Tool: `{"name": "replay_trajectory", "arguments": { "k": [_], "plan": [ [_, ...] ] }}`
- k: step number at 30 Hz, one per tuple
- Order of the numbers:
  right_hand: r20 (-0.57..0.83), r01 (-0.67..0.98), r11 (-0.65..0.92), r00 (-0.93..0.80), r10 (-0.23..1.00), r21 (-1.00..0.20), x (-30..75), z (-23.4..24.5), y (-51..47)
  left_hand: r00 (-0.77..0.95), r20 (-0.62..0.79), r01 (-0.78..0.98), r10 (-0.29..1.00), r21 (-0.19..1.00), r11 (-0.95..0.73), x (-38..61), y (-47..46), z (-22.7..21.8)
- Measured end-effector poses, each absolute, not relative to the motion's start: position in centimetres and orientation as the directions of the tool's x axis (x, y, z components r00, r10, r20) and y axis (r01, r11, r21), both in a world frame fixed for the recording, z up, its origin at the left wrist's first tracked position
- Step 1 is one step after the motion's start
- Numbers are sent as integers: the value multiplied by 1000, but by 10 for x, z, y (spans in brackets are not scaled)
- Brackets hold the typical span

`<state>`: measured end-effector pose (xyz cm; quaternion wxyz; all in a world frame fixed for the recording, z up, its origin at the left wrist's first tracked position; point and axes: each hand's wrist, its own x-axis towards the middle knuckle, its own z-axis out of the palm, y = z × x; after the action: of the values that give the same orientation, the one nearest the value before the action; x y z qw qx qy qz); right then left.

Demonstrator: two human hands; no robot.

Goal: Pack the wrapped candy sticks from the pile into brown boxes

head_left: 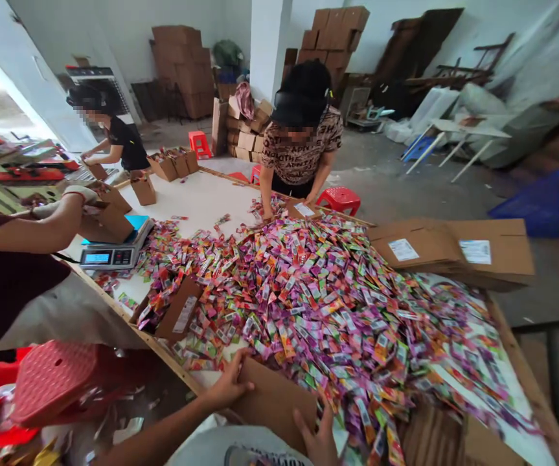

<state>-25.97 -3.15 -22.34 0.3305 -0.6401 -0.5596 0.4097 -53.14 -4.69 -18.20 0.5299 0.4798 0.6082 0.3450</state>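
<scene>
Close to my body, a brown cardboard box (272, 396) is held between both of my hands at the table's near edge. My left hand (233, 383) grips its left end, with the thumb on the near face and the fingers over the far side. At the right end, my right hand (319, 430) is closed round the box's edge. Just beyond the box spreads a large heap of small colourful wrapped packets (303, 291). The inside of the box is hidden from me.
Left of the heap lies a filled carton (179, 310). A co-worker handles a box (107, 223) on a digital scale (114, 252). Opposite, another person (301, 136) reaches into the packets. Flat cardboard boxes (454, 249) lie at right; a red stool (56, 375) stands lower left.
</scene>
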Motion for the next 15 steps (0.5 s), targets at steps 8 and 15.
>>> {"name": "replay_trajectory", "arguments": {
  "k": [8, 15],
  "plan": [
    [-82, 587, -122, 94, 992, -800, -269, -230, -7, -105, -241, 467, 965, 845, 262, -507, -30, -167],
    [-142, 532, -151, 58, 988, -833, -262, -214, -17, 597, -151, 551, 788, 791, -266, -513, -23, -129]
  ]
}}
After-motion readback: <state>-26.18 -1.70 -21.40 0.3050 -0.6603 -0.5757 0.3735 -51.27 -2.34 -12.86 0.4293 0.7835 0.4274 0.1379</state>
